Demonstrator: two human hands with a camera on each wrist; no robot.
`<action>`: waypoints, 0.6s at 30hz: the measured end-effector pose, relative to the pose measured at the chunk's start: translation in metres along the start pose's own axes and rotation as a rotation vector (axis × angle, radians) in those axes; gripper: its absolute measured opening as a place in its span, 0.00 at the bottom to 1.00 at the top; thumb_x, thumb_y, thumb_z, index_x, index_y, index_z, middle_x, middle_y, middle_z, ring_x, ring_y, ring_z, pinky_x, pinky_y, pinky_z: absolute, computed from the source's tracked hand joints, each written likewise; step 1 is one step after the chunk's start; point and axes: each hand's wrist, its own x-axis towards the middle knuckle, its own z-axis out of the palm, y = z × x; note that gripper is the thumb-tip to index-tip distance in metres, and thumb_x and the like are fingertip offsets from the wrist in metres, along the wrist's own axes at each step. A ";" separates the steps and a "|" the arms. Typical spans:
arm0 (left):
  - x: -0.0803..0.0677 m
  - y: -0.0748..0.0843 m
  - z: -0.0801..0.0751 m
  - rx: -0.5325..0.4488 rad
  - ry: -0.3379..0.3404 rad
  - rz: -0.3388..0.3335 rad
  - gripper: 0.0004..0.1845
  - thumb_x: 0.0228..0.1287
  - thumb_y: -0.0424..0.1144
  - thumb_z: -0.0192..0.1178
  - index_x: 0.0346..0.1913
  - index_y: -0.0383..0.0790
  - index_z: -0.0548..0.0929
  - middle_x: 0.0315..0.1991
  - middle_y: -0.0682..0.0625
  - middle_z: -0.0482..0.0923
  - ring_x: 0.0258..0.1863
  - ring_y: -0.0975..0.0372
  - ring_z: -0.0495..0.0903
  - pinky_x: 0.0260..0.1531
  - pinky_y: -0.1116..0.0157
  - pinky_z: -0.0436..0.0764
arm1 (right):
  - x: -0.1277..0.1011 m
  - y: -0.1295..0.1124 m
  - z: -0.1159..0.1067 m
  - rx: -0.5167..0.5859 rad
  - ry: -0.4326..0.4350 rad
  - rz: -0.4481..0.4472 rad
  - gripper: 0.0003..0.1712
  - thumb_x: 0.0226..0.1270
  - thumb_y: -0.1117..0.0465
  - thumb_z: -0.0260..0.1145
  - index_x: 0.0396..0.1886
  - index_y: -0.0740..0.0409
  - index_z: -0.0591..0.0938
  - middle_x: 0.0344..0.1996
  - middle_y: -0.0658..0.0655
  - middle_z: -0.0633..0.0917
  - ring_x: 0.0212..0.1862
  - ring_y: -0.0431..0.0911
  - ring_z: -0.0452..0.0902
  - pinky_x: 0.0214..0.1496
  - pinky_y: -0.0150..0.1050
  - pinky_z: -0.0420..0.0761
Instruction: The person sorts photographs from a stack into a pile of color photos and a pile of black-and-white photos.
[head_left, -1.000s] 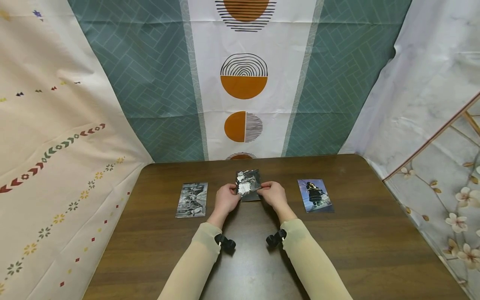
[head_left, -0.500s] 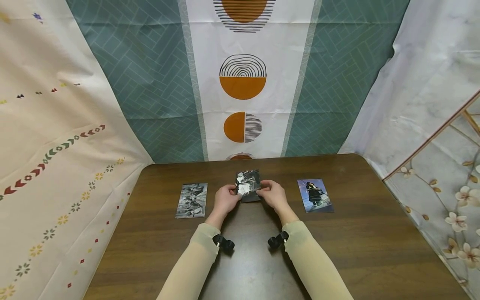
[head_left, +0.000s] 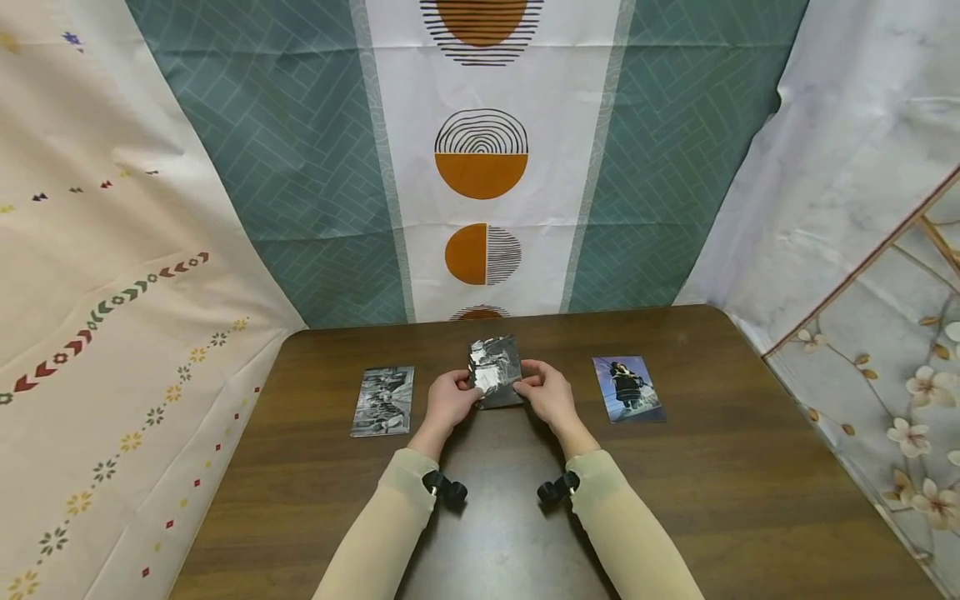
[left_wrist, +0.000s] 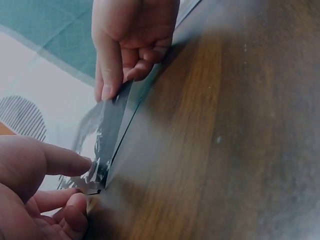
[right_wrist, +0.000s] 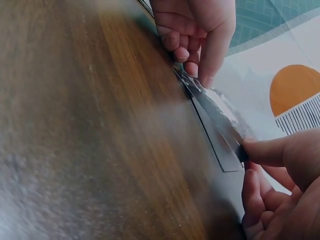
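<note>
A glossy black-and-white photo print (head_left: pixel 495 367) is between both hands near the middle of the table's far side. My left hand (head_left: pixel 450 402) pinches its left edge, thumb on top and fingers beneath. Opposite, my right hand (head_left: pixel 549 393) pinches the right edge the same way. In the left wrist view the print's surface (left_wrist: pixel 112 117) bends and shines close over the table. Under it, the right wrist view shows a pale flat sheet with a dark edge (right_wrist: pixel 216 150). A second black-and-white photo (head_left: pixel 383 402) lies left of the hands, a bluish photo with a dark-clothed figure (head_left: pixel 630 389) to the right.
The brown wooden table (head_left: pixel 300 517) meets a patterned cloth backdrop (head_left: pixel 491 275) at its far edge. Cloths also hang at the left (head_left: pixel 112 333) and right (head_left: pixel 862 350). Dark cameras are strapped at the left wrist (head_left: pixel 446 487) and right wrist (head_left: pixel 557 489).
The held print has turned slightly, and its near edge sits a little closer to me. Both hands keep their pinch on it. The side photos stay on the table; the head view shifts slightly.
</note>
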 end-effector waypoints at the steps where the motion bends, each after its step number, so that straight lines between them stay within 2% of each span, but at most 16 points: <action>1: 0.000 0.000 0.000 -0.003 0.001 0.002 0.26 0.61 0.34 0.73 0.62 0.27 0.85 0.37 0.47 0.78 0.39 0.55 0.76 0.44 0.56 0.78 | -0.001 0.000 0.000 -0.005 0.001 -0.004 0.27 0.71 0.61 0.76 0.68 0.55 0.84 0.39 0.55 0.90 0.44 0.52 0.85 0.50 0.51 0.81; 10: -0.007 0.000 -0.006 -0.007 -0.010 0.032 0.28 0.63 0.33 0.71 0.67 0.27 0.82 0.40 0.46 0.79 0.42 0.54 0.76 0.48 0.56 0.78 | -0.004 -0.002 0.006 -0.051 0.003 -0.043 0.25 0.71 0.60 0.74 0.66 0.57 0.85 0.39 0.55 0.91 0.43 0.53 0.85 0.49 0.52 0.81; 18: -0.012 -0.002 -0.022 0.020 -0.006 0.037 0.29 0.66 0.32 0.69 0.69 0.27 0.80 0.42 0.45 0.82 0.42 0.54 0.77 0.43 0.58 0.78 | -0.011 -0.012 0.016 -0.052 -0.007 -0.043 0.26 0.70 0.59 0.75 0.67 0.57 0.85 0.39 0.55 0.91 0.43 0.52 0.85 0.50 0.52 0.81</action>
